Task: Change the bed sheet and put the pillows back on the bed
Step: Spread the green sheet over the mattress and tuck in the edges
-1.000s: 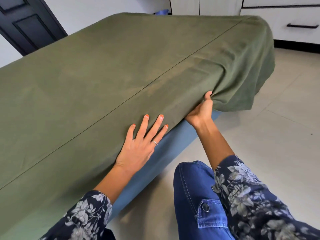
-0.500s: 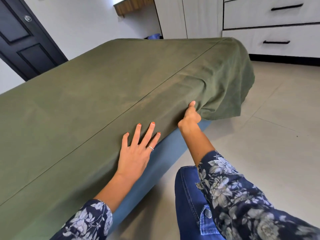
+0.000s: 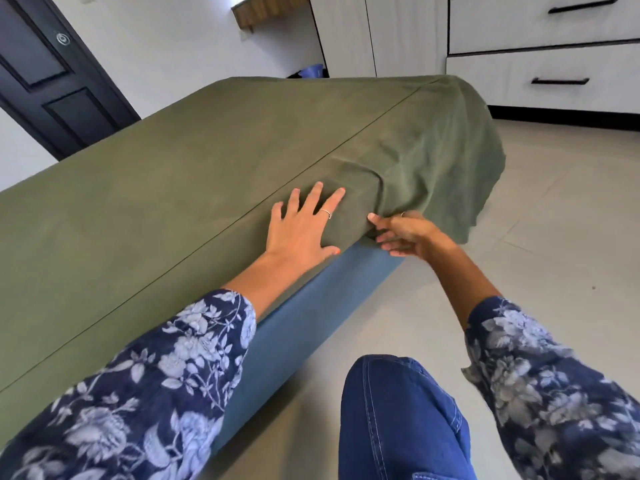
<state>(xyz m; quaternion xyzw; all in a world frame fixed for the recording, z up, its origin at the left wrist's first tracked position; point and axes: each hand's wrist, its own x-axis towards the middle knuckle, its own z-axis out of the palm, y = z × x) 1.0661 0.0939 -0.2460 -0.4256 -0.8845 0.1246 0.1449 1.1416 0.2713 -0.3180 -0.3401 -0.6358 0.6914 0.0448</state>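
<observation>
A: Where is the sheet right now?

B: The olive green bed sheet (image 3: 194,188) lies spread over the whole top of the bed and drapes down the near side. At the far corner it hangs loose in a bunch, down past the blue mattress (image 3: 311,320), whose side shows bare below the sheet's edge.

A: And the left hand?

B: The left hand (image 3: 301,226) lies flat on the sheet right at the bed's edge, fingers straight and spread, palm down. It grips nothing; it just presses the cloth, with creases fanning out beyond the fingertips.

A: The right one?

B: The right hand (image 3: 405,233) is just beside it, at the sheet's lower hem where the cloth meets the mattress. Its fingers point toward the left hand and touch the fold there. They look loosely extended, but I cannot tell whether any of them pinch the cloth.

A: Anything else around?

B: A knee in blue jeans (image 3: 398,417) over the pale tiled floor (image 3: 554,220), white drawers (image 3: 540,74) behind the bed, and a dark door (image 3: 52,77) at the left.
</observation>
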